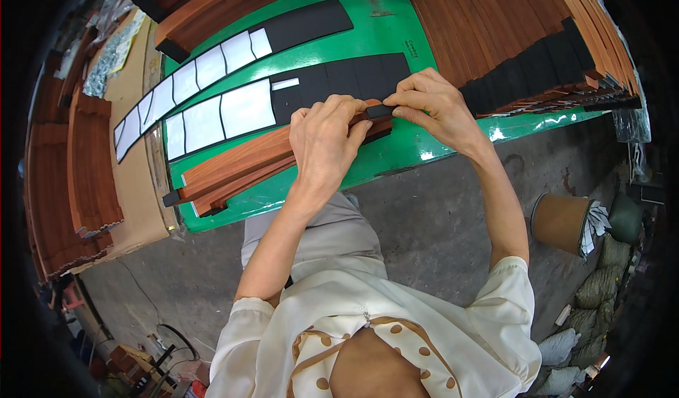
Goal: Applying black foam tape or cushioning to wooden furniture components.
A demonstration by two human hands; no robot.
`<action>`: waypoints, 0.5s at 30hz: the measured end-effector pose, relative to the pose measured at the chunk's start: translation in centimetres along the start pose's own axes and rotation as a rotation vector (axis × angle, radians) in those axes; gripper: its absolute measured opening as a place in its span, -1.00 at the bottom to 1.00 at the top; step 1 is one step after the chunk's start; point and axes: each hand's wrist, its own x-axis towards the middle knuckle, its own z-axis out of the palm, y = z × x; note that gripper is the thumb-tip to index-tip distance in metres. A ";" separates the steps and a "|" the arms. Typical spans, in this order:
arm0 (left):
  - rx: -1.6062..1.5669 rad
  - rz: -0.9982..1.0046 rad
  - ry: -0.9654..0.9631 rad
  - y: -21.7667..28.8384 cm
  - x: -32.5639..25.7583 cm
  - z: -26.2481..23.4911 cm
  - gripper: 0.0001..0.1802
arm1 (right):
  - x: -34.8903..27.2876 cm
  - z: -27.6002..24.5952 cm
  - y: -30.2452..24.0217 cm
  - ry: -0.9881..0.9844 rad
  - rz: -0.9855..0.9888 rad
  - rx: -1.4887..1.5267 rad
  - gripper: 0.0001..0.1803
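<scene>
Cream fabric with brown dots — the person's blouse (pixel 382 341) — filled the bottom of the view, and both bare forearms rose from it toward the green worktop (pixel 382 30). On the near edge of that worktop lay a small stack of reddish-brown wooden strips (pixel 233 168), running from lower left up to the hands. The left hand (pixel 327 138) rested palm-down on the stack's upper end, fingers curled together over the wood and pressing it. Just beside it, the right hand (pixel 435 108) had its thumb and fingertips pinched on a small black foam pad (pixel 380 111) sitting at the end of the top strip, touching the wood.

Behind the hands lay two long curved backing sheets: the nearer sheet (pixel 226 112) showed white bare squares on its left part and black pads remaining on its right, and the farther sheet (pixel 212 62) looked the same. To the right, a large fanned pile of wooden strips with black pads on their ends (pixel 523 44) covered the worktop's far corner. More strips were stacked at the far left (pixel 85 157) beside a sheet of cardboard (pixel 134 179). Down on the concrete floor to the right stood a brown cardboard drum (pixel 559 221) — white scraps lay against it.
</scene>
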 end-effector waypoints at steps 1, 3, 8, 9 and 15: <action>0.000 0.000 -0.001 0.0 0.0 0.0 -0.77 | 0.0 0.0 0.0 0.002 -0.001 0.002 -0.79; 0.005 -0.003 -0.015 0.1 0.1 -0.1 -0.77 | -0.1 0.0 0.0 0.005 -0.006 -0.002 -0.78; -0.002 0.005 -0.002 0.0 0.0 0.0 -0.78 | -0.1 0.2 0.3 0.010 -0.003 0.005 -0.77; -0.004 0.009 0.003 0.0 0.0 0.0 -0.78 | 0.0 0.2 0.3 0.013 -0.006 0.012 -0.77; -0.002 0.014 -0.016 -0.1 0.1 -0.1 -0.78 | 0.0 0.2 0.3 0.013 -0.007 0.018 -0.76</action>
